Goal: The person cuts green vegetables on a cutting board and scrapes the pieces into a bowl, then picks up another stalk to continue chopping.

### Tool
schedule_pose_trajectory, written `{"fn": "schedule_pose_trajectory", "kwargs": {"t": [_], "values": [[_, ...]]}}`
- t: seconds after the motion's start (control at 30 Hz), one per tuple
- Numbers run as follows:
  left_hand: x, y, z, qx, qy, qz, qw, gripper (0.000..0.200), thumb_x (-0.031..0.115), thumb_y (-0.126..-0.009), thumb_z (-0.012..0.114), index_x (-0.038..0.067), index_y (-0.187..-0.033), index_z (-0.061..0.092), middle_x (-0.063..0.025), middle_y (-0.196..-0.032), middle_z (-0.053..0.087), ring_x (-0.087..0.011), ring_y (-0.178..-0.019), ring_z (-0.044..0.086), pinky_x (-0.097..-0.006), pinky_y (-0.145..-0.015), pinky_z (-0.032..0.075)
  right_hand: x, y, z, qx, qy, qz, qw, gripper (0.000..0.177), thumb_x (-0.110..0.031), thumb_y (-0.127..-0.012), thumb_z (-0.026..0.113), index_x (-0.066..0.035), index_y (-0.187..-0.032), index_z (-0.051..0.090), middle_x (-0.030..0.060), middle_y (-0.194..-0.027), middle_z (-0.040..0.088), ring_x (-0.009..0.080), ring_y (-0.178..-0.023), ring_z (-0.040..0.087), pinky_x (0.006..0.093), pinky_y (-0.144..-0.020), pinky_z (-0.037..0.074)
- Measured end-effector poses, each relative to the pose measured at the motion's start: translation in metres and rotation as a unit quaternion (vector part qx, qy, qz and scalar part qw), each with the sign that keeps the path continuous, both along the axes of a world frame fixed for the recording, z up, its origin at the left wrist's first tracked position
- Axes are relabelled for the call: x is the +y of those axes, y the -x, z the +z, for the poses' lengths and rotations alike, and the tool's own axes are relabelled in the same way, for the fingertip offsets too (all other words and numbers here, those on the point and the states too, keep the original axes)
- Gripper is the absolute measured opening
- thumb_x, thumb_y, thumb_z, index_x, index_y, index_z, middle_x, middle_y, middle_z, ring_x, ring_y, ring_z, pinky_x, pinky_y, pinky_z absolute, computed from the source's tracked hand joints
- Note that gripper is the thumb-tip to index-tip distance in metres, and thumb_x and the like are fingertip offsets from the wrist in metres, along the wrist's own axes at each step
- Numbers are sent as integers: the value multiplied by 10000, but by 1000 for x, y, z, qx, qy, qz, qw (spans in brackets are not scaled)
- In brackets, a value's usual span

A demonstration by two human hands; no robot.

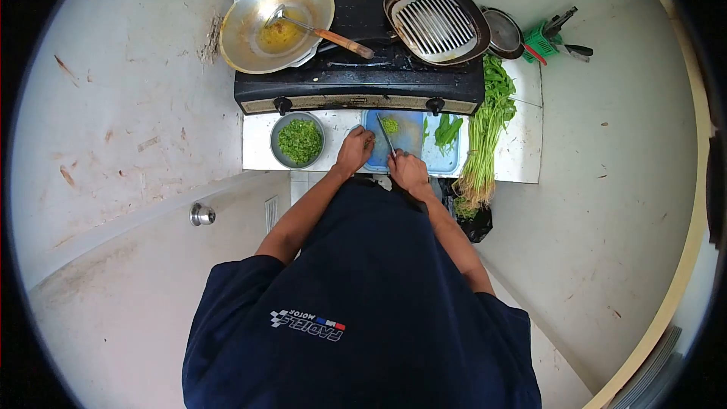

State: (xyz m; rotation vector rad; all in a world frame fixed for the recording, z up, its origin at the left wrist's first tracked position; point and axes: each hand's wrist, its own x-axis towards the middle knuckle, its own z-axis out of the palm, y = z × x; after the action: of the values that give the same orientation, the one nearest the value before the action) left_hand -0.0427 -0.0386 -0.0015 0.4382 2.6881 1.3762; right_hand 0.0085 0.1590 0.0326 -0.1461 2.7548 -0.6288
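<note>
My right hand (409, 170) is wrapped round the handle of a knife (385, 135), whose blade points away from me over a blue cutting board (413, 138). Beside the blade lies a small heap of chopped greens (390, 126). At the board's left edge rests my left hand (356, 150), its fingers curled in; whether anything is inside them is hidden. Left of that hand stands a grey bowl (274, 150) filled with chopped greens (300, 142). Several loose green leaves (448, 133) lie on the right, on a light blue tray (452, 160).
A black gas stove (360, 79) spans the back, bearing a wok (235, 38) with a wooden-handled spatula (344, 42) and a grill pan (435, 24). Rooted leafy greens (488, 125) overhang the counter's front at right. Behind are a small pan (501, 32) and a green utensil basket (539, 44).
</note>
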Motion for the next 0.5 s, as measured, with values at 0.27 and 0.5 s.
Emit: {"fn": "schedule_pose_trajectory", "kwargs": {"t": [0.27, 0.5], "values": [[3, 4, -1, -12, -3, -1, 1000, 85, 21, -807, 674, 4, -890, 678, -183, -861, 595, -398, -875, 619, -477, -813, 518, -7, -7, -3, -41, 1, 22, 999, 417, -367, -1020, 525, 24, -991, 665, 284, -829, 707, 469, -795, 708, 545, -755, 571], [2, 4, 7, -15, 8, -3, 1000, 74, 38, -814, 671, 1, -878, 671, -187, -865, 597, -403, -875, 620, -488, -813, 521, -9, -11, -7, -11, 11, 19, 1000, 409, -364, -1015, 540, 22, -941, 654, 295, -767, 688, 482, -743, 694, 559, -704, 560]]}}
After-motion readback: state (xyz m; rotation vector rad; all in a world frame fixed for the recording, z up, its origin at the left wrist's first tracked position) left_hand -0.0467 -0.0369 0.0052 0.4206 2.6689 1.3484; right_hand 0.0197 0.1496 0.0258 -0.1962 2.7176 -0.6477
